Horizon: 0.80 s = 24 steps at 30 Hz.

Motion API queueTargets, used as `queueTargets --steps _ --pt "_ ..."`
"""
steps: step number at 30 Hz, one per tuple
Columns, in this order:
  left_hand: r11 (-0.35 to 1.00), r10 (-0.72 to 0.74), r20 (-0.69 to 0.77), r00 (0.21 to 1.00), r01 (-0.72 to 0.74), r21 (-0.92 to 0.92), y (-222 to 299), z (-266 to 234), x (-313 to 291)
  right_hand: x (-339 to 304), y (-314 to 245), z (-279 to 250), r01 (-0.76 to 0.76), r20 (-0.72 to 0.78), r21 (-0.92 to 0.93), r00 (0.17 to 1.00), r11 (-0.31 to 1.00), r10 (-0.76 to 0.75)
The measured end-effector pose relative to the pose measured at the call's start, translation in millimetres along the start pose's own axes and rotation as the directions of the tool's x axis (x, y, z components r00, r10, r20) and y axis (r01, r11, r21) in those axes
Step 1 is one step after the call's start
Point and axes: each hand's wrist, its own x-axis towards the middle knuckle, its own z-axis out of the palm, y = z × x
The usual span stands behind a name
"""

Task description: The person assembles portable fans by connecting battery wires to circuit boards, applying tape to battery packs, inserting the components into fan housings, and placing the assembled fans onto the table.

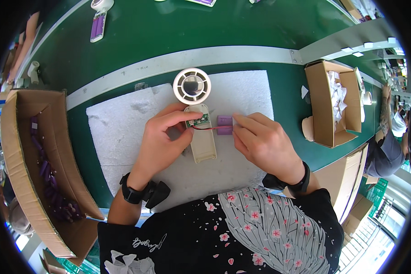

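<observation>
A white handheld fan (203, 148) lies with its round grille away from me and its handle toward me, the hollow of the handle uncovered. Inside the handle is a small green circuit board (200, 120). My left hand (159, 139) pinches the handle by the board, index finger on top and thumb at the near side. Red and black wires (211, 129) run right from the board to a purple battery pack (224, 119). The fingers of my right hand (267, 139) are closed on the pack's right end, beside a small pale piece that is partly hidden.
Under the fan lies a white foam sheet (123, 123) on the green bench. A cardboard box (80, 187) with purple battery packs stands at left, another (322, 109) with white scraps at right. Beyond a metal rail (242, 54) lies another opened fan (97, 28). People sit farther off.
</observation>
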Motion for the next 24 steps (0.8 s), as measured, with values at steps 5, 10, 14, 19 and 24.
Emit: queueTargets --steps 5,10,14,19,24 --pt "0.999 -0.027 -0.028 0.999 0.026 -0.022 -2 1 -1 3 5 -1 -0.011 0.051 0.018 0.999 1.000 0.010" --pt "1.000 -0.012 -0.061 0.998 0.011 -0.020 -5 4 1 2 9 -4 0.001 0.040 0.068 0.999 0.998 -0.004" --pt "1.000 -0.004 -0.051 0.999 0.004 -0.006 -4 2 1 -1 7 -3 -0.006 0.048 0.054 0.999 0.999 0.003" --pt "1.000 0.010 -0.040 0.999 -0.009 0.012 -4 1 1 -3 4 0 0.000 0.086 0.000 0.996 1.000 0.000" --pt "1.000 0.000 -0.009 1.000 0.001 0.015 -1 1 0 -6 -3 4 -0.020 0.088 -0.060 0.996 0.998 0.026"
